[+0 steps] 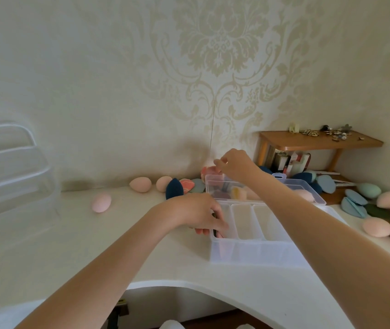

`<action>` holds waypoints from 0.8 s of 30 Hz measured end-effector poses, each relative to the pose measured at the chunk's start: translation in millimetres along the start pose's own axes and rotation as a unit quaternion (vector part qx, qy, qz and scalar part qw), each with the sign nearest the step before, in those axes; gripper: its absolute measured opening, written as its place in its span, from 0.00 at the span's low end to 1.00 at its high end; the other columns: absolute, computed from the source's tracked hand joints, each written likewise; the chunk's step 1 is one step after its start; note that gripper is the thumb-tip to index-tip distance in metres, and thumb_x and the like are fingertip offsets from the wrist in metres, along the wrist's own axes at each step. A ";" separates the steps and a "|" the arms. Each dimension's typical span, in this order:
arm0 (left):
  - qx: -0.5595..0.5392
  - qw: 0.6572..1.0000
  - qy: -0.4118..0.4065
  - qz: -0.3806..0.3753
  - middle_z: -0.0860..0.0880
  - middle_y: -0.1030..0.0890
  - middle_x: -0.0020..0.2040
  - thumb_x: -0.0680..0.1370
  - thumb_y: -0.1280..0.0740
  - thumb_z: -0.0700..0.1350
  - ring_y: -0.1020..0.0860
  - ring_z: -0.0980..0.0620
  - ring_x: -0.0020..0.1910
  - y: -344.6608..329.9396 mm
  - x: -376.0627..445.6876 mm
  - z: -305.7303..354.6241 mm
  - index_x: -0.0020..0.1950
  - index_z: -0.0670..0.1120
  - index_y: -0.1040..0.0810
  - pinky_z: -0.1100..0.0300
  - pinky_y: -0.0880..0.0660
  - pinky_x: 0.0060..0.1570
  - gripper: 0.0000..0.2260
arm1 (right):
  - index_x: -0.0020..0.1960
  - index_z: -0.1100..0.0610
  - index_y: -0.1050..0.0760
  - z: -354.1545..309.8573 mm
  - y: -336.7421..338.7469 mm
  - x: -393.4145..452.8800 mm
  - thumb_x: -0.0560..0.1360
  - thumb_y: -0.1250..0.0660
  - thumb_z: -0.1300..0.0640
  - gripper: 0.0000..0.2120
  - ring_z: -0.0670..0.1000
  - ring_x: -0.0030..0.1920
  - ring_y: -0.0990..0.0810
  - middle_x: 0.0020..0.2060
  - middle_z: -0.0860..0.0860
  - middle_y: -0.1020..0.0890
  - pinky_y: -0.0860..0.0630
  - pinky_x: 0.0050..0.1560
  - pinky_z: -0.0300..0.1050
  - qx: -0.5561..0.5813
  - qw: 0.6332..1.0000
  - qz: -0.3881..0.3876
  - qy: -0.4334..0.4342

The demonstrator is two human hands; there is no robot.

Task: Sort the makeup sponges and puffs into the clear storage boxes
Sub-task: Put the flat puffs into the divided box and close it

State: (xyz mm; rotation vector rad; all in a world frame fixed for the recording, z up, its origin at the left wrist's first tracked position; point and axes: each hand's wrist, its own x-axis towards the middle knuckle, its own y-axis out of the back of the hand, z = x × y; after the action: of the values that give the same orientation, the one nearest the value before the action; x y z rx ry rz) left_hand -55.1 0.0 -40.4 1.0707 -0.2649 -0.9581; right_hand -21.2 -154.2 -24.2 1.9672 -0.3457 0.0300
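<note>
A dark item is pinched by the left hand [203, 216] inside the near divided box [260, 254] at centre frame; the right hand's [233, 162] curled grip cannot be told. Sponges [140, 184] are judged light, squashy, best taken around the middle.

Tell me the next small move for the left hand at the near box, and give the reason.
Probably let go and draw the left hand back out. It sits at the leftmost compartment of the near clear box, fingers curled round something dark and partly hidden, seemingly already down inside. The other compartments look unfilled, and loose sponges such as the pink sponge wait on the counter.
</note>
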 end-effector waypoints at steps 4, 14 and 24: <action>0.022 0.999 0.010 -0.026 0.55 0.21 0.35 0.72 0.32 0.56 0.24 0.59 0.31 3.1 -5.1 1.7 0.50 0.51 0.23 0.64 0.28 0.39 0.12 | 0.26 0.58 0.31 -4.9 20.4 -16.3 0.80 0.43 0.61 0.22 0.45 0.22 0.34 0.22 0.50 0.33 0.35 0.25 0.30 0.042 0.994 0.098 0.036; 0.025 0.998 0.054 0.006 0.56 0.24 0.29 0.73 0.31 0.54 0.26 0.62 0.29 4.4 -10.2 12.1 0.58 0.49 0.26 0.76 0.36 0.20 0.17 | 0.44 0.60 0.16 -21.9 67.0 -89.4 0.70 0.29 0.60 0.05 0.49 0.38 0.19 0.39 0.52 0.15 0.23 0.41 0.41 0.009 0.992 -0.080 0.093; 0.080 0.989 0.058 0.113 0.53 0.25 0.35 0.75 0.35 0.50 0.25 0.53 0.43 -4.1 -15.3 16.4 0.57 0.48 0.22 0.62 0.29 0.40 0.13 | 0.52 0.62 0.18 -34.0 35.1 -113.6 0.73 0.33 0.60 0.10 0.55 0.51 0.20 0.50 0.58 0.17 0.24 0.48 0.43 -0.153 0.965 -0.156 0.146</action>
State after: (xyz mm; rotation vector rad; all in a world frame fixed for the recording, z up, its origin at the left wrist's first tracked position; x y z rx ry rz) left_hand -76.3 1.0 -31.9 1.2114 -0.3641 -0.6784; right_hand -134.2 -110.8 1.0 1.6598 0.1489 0.0602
